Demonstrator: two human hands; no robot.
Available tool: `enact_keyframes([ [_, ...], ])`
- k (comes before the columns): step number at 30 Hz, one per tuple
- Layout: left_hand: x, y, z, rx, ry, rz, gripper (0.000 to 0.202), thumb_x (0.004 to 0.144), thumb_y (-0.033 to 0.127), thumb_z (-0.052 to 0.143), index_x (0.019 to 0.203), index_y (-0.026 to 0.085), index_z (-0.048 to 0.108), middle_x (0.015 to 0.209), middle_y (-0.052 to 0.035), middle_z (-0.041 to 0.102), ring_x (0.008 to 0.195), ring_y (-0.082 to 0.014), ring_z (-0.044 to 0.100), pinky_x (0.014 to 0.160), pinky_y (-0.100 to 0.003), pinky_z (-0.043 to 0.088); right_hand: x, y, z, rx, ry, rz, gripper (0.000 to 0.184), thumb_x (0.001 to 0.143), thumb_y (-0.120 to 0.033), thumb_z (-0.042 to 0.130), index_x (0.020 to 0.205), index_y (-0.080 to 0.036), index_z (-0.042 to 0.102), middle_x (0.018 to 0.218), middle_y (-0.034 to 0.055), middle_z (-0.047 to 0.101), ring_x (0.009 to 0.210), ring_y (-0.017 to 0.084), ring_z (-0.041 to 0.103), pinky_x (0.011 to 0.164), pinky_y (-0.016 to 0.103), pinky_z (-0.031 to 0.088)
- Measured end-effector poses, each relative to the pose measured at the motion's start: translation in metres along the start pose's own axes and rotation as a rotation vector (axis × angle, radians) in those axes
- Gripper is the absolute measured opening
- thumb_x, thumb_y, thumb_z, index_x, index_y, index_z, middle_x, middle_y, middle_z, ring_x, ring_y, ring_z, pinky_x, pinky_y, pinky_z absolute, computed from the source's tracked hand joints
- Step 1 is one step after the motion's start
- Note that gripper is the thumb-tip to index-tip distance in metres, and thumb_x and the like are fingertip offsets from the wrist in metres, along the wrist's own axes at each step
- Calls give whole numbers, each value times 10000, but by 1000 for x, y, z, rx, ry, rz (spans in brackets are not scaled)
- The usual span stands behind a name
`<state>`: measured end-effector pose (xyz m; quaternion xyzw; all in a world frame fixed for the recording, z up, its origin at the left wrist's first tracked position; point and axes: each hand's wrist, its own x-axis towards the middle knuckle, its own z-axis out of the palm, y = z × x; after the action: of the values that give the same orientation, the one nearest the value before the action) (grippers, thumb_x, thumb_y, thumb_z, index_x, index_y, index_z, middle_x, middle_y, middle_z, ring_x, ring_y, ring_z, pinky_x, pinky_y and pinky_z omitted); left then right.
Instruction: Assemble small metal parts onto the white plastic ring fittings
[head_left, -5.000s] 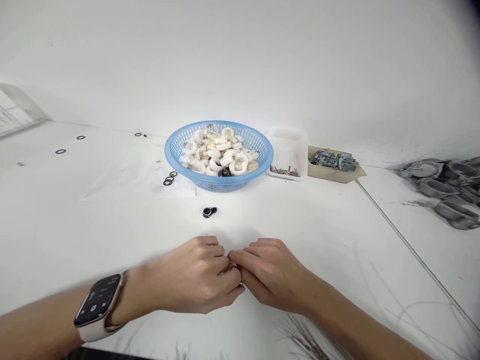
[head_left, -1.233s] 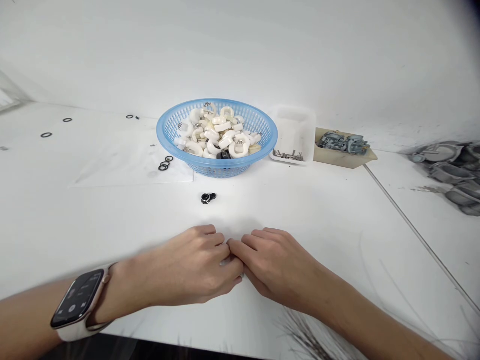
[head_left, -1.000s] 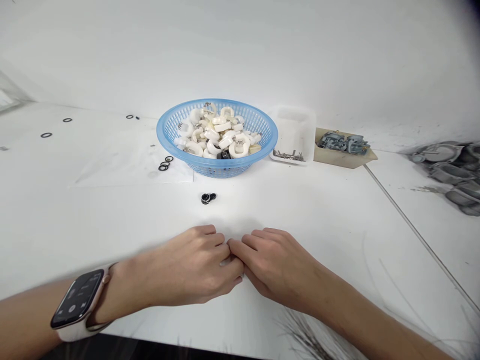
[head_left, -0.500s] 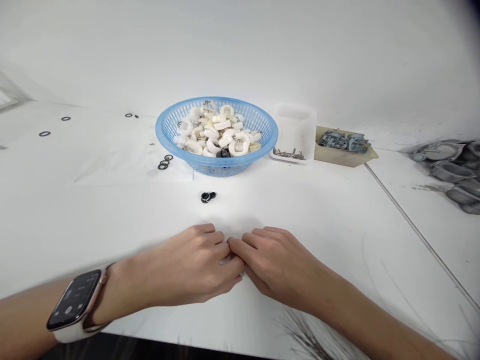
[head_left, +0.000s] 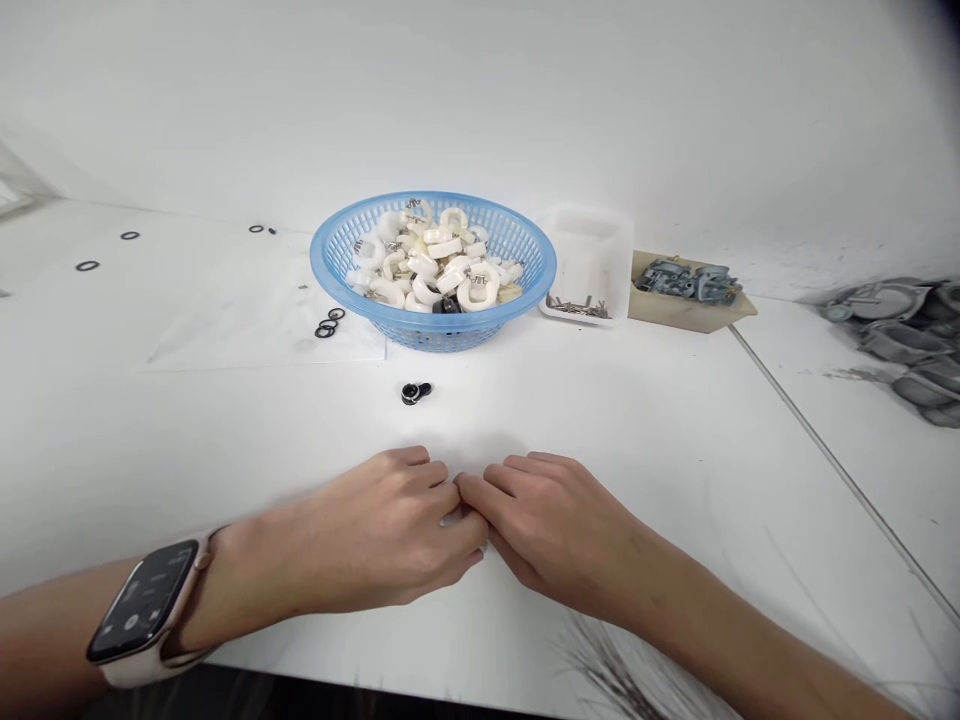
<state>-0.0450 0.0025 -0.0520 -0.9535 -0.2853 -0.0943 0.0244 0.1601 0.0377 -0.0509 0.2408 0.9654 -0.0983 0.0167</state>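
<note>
My left hand and my right hand rest knuckles-up on the white table, fingertips pressed together around a small pale part that is mostly hidden between them. A smartwatch sits on my left wrist. Just beyond my hands lies a small black and silver piece. Farther back stands a blue plastic basket heaped with white U-shaped plastic parts.
Black O-rings lie left of the basket, and others lie far left. A white tray with small metal pins and a cardboard tray of grey metal parts stand to the right. Grey castings lie at the far right.
My hands stay pressed together on the small part. The view has tilted slightly, so the basket sits a little higher in the picture than five seconds ago.
</note>
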Motion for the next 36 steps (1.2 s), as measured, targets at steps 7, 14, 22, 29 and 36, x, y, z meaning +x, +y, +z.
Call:
enact_keyframes([
  [7, 1, 0, 0, 17, 29, 11, 175, 927, 205, 487, 758, 172, 458, 644, 10, 459, 578, -148, 395, 593, -340, 280, 0, 0, 1, -10, 16, 7, 129, 897, -109, 406, 843, -212, 461, 720, -15, 568, 593, 149, 431, 575, 311, 306],
  [14, -2, 0, 2, 28, 5, 28, 125, 891, 152, 505, 778, 180, 459, 687, 9, 455, 604, -161, 395, 610, -345, 281, 1, 0, -1, 7, 2, 13, 148, 866, -75, 412, 859, -209, 474, 741, -10, 577, 615, 150, 459, 592, 303, 335],
  [22, -3, 0, 3, 13, 0, 11, 133, 874, 160, 527, 779, 180, 435, 684, 2, 440, 601, -161, 355, 614, -340, 264, 1, 0, -2, 24, -8, 15, 165, 845, -53, 408, 845, -205, 474, 736, -1, 570, 612, 152, 461, 591, 300, 332],
  [29, -4, 0, 6, 13, -20, 1, 110, 852, 131, 521, 794, 185, 445, 700, 4, 449, 620, -168, 380, 593, -345, 252, 1, 0, -1, -4, 8, 9, 146, 858, -70, 419, 862, -202, 481, 732, -8, 563, 606, 154, 451, 588, 305, 324],
  [36, -3, 1, 7, 22, 6, 1, 120, 847, 130, 528, 774, 186, 452, 687, 0, 447, 611, -166, 374, 584, -350, 257, 1, -1, -1, -3, 15, 7, 149, 850, -65, 435, 876, -196, 500, 731, 2, 572, 615, 155, 477, 594, 308, 332],
])
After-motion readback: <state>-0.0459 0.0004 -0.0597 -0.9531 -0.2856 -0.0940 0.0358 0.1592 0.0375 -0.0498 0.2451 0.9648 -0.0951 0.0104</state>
